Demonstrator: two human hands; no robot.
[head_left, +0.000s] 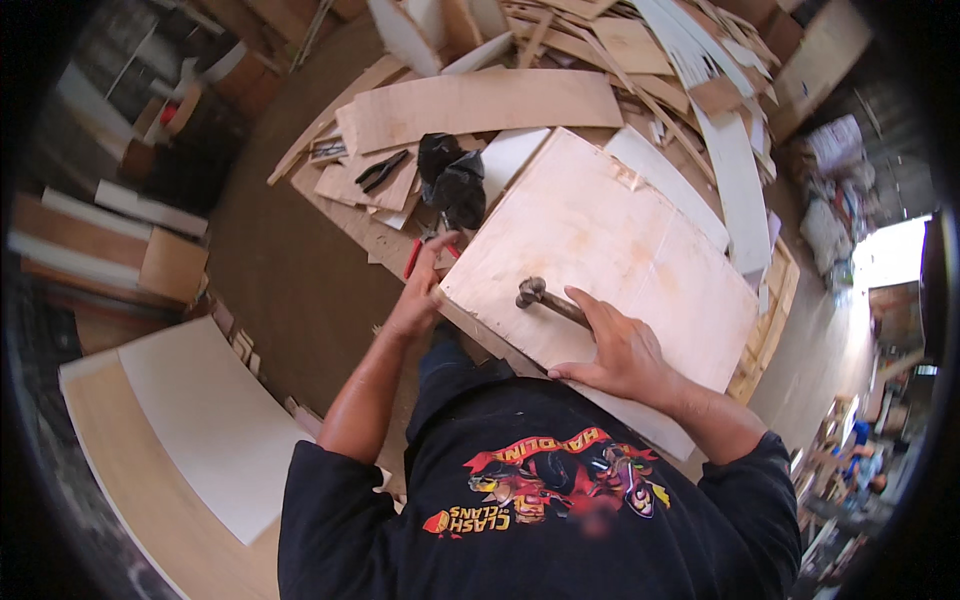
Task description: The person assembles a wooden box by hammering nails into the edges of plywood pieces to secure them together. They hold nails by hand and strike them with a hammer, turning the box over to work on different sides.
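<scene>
Right of centre, the right hand (pixel 625 355) lies over the handle of a hammer (pixel 543 296) on a pale wooden panel (pixel 615 235). Near centre, the left hand (pixel 420 288) is by the panel's corner, beside a red-handled tool (pixel 412 259). Black-handled pliers (pixel 381 172) lie upper left of it, below a long board (pixel 490 103).

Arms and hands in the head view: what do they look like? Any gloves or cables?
They are a person's: the left hand and right hand wear no gloves, the forearms are bare, and no cables show. The left sleeve and right sleeve are short, loose and black, part of a black T-shirt with a multicoloured print.
</scene>
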